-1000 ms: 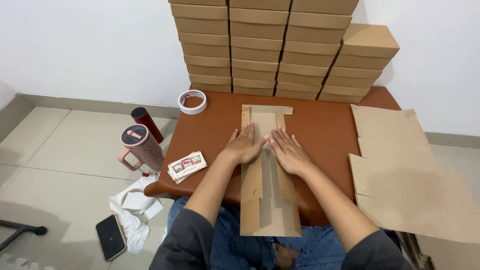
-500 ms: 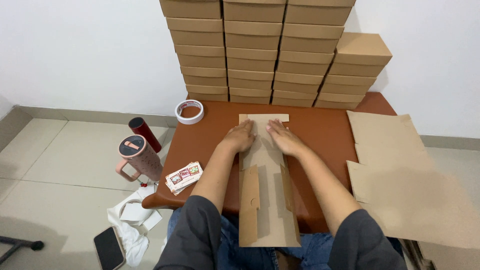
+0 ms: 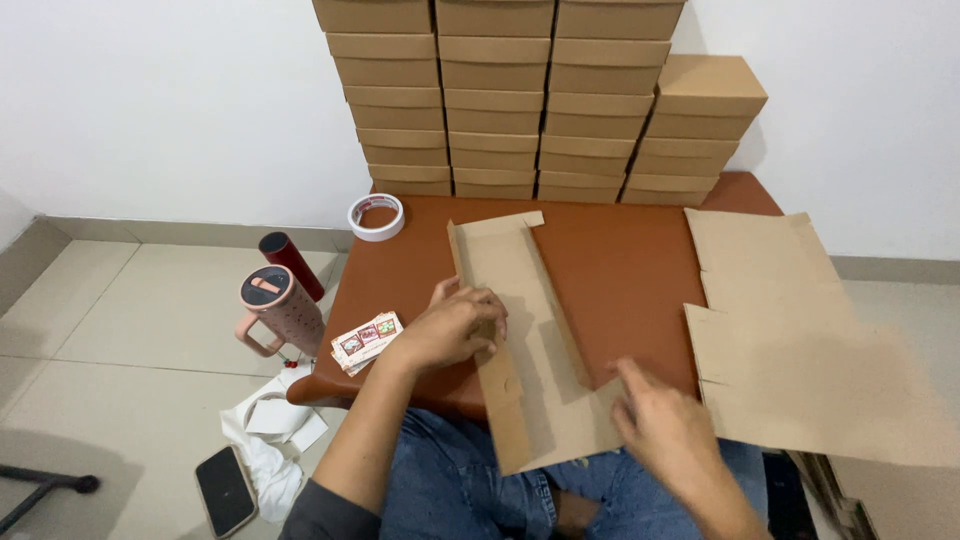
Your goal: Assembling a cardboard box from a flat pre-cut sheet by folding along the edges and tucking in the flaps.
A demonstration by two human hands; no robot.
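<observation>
A long flat cardboard box blank [image 3: 520, 320] lies on the brown table [image 3: 620, 270], running from the far middle toward my lap, with its left side flap raised. My left hand [image 3: 455, 325] grips that raised left flap near the middle of the blank. My right hand [image 3: 665, 430] rests on the near right end of the blank, fingers curled over its edge.
Stacks of folded brown boxes [image 3: 540, 100] stand against the wall at the table's far edge. More flat cardboard blanks [image 3: 800, 330] lie at right. A tape roll [image 3: 376, 216] and a small packet [image 3: 366, 340] sit at left. On the floor: a pink tumbler [image 3: 275, 305], a phone [image 3: 225, 490].
Both hands pulled back from the far part of the blank toward me. The left side flap now stands up under my left hand, and my right hand dropped to the near right edge.
</observation>
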